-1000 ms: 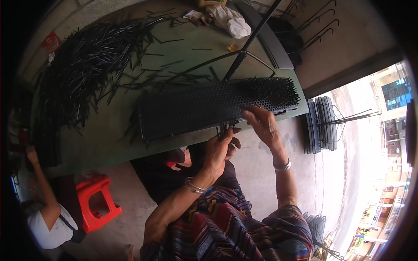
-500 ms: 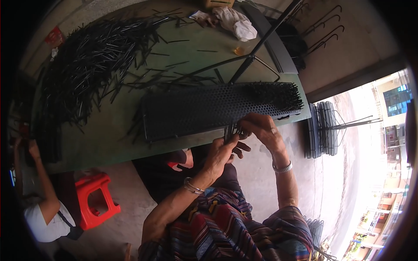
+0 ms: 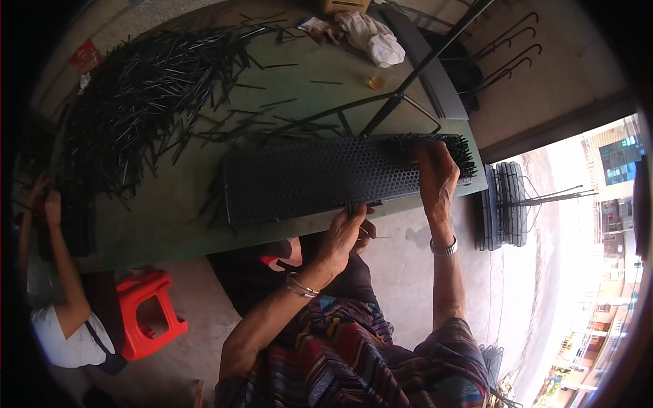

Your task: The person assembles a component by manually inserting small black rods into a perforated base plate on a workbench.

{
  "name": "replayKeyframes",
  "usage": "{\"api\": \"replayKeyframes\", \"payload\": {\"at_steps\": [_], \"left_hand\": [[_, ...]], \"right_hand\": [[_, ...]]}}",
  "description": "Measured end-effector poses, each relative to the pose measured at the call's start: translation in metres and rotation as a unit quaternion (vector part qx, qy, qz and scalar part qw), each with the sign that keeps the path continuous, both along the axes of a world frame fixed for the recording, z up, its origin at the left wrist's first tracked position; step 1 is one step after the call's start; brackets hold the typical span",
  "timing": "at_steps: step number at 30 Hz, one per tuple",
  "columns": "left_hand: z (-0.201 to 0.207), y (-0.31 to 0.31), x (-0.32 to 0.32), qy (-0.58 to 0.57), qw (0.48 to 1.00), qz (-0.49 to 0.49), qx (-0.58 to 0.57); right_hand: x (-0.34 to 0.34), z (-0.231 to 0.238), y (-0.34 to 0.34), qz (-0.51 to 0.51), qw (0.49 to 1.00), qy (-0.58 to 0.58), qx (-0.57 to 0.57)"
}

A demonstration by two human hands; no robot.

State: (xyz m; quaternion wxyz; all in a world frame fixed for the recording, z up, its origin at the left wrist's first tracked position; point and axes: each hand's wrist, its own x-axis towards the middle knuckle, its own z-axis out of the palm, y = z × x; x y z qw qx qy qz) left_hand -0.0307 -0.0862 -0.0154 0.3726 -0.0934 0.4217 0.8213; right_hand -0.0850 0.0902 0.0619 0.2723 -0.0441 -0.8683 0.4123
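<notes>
A long black perforated panel (image 3: 292, 178) lies along the near edge of the table. Short black sticks (image 3: 464, 151) stand packed in the holes at its right end. My right hand (image 3: 439, 178) is over that end, fingers bent down together among the sticks; what its fingertips hold is hidden. Just off the panel's near edge, my left hand (image 3: 342, 234) is closed on a few black sticks, whose ends show above the thumb.
A big heap of black sticks (image 3: 149, 95) covers the left of the green table (image 3: 299, 75). Behind the panel rises a black metal frame (image 3: 391, 102). White cloth (image 3: 371, 37) and a small amber cup (image 3: 375, 83) are farther back. A co-worker's arms (image 3: 58, 231) and a red stool (image 3: 151, 316) are at left.
My right hand has moved from beside my left hand, up and right onto the stick-filled end of the panel. The left hand has barely shifted.
</notes>
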Motion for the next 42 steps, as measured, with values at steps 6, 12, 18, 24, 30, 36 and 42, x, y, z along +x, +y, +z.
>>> {"api": "replayKeyframes", "payload": {"at_steps": [6,12,18,24,30,36,42], "left_hand": [[0.001,0.007,0.003,-0.048,0.996,0.054,0.045],[0.001,0.003,0.003,-0.068,0.994,0.041,0.068],[0.001,0.004,0.010,-0.093,0.988,0.107,0.055],[0.009,0.001,0.011,-0.090,0.989,0.103,0.048],[-0.001,0.003,0.011,-0.074,0.989,0.114,0.053],[-0.006,0.001,0.011,-0.075,0.990,0.114,0.032],[-0.001,0.001,0.011,-0.082,0.991,0.108,0.022]], "right_hand": [[-0.032,-0.024,0.006,-0.009,0.996,0.077,0.051],[-0.041,-0.036,0.006,-0.016,0.991,0.081,0.101],[-0.041,-0.032,0.007,-0.005,0.985,0.088,0.146],[-0.041,-0.019,0.007,0.039,0.987,0.053,0.146],[-0.047,-0.029,0.014,0.058,0.986,0.041,0.150],[-0.050,-0.021,0.013,0.072,0.990,0.002,0.121],[-0.053,-0.015,0.016,0.086,0.991,-0.006,0.101]]}}
